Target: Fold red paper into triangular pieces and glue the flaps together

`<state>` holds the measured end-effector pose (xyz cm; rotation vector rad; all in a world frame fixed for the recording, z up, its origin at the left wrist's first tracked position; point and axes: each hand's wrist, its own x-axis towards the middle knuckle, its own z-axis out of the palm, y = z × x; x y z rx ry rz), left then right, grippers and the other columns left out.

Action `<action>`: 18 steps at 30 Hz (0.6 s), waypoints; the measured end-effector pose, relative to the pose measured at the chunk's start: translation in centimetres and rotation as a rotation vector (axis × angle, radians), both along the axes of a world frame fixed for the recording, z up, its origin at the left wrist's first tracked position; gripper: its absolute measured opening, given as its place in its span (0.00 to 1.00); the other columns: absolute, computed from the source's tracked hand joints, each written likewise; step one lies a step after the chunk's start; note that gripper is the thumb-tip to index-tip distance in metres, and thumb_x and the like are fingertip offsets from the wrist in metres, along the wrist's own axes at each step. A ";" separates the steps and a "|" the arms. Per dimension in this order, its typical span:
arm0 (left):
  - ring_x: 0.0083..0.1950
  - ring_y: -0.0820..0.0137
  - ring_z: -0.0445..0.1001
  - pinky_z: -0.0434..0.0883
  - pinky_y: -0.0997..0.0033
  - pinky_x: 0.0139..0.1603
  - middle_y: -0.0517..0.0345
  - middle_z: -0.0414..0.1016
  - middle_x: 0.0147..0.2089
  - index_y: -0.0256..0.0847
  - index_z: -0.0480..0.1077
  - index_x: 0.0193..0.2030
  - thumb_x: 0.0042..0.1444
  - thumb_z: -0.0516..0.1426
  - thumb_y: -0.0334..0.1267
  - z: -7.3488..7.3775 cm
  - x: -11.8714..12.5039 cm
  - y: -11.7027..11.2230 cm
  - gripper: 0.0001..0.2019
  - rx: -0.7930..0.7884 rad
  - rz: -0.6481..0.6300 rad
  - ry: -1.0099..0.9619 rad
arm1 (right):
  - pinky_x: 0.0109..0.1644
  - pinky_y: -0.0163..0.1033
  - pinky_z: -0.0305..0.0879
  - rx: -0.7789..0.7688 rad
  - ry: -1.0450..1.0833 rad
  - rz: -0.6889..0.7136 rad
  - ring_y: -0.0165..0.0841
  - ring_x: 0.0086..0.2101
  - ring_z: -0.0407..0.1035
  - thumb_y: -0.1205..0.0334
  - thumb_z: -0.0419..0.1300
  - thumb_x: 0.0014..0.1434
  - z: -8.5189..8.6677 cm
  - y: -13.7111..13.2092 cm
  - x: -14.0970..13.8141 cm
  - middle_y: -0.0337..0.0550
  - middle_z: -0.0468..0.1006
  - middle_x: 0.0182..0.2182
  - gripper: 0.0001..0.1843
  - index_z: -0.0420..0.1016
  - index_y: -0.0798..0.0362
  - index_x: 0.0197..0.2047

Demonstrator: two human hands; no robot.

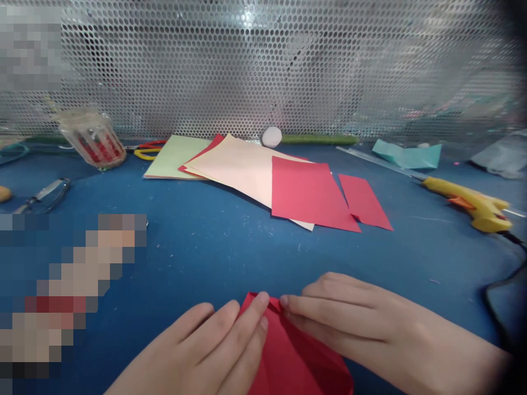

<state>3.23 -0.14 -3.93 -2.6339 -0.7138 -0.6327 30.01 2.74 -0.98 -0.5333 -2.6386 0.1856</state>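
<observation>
Red paper (pixel 290 359), partly below frame

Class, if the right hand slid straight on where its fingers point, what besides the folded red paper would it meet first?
Probably the left hand: its fingers face the right hand across the folded red paper, though exact depth is hard to judge.

Inspecting remotely through the head camera, I find no legible text, label, brand, number or sign on any surface, and I can read nothing within the upper-left pixelated patch (pixel 30 48) or the lower-left pixelated patch (pixel 78 285).
</observation>
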 end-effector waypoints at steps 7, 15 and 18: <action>0.52 0.75 0.76 0.66 0.69 0.50 0.70 0.85 0.53 0.45 0.77 0.51 0.79 0.39 0.27 -0.2 0.2 0.3 0.24 0.008 -0.015 0.026 | 0.60 0.31 0.70 0.035 -0.107 0.107 0.28 0.48 0.80 0.69 0.35 0.80 0.4 0.6 0.6 0.50 0.88 0.43 0.32 0.83 0.61 0.48; 0.57 0.71 0.78 0.70 0.73 0.56 0.64 0.83 0.57 0.42 0.76 0.56 0.76 0.42 0.26 0.7 -0.4 0.1 0.22 0.037 -0.074 0.153 | 0.68 0.26 0.60 0.020 -0.103 0.119 0.26 0.52 0.79 0.69 0.36 0.80 0.6 1.0 0.6 0.50 0.88 0.44 0.31 0.84 0.62 0.48; 0.57 0.69 0.79 0.72 0.72 0.58 0.58 0.83 0.57 0.39 0.76 0.57 0.74 0.46 0.26 0.6 -0.6 -0.2 0.18 0.029 -0.035 0.140 | 0.66 0.24 0.62 0.001 -0.123 0.106 0.26 0.52 0.79 0.68 0.36 0.80 0.8 1.0 0.6 0.51 0.88 0.46 0.32 0.84 0.62 0.49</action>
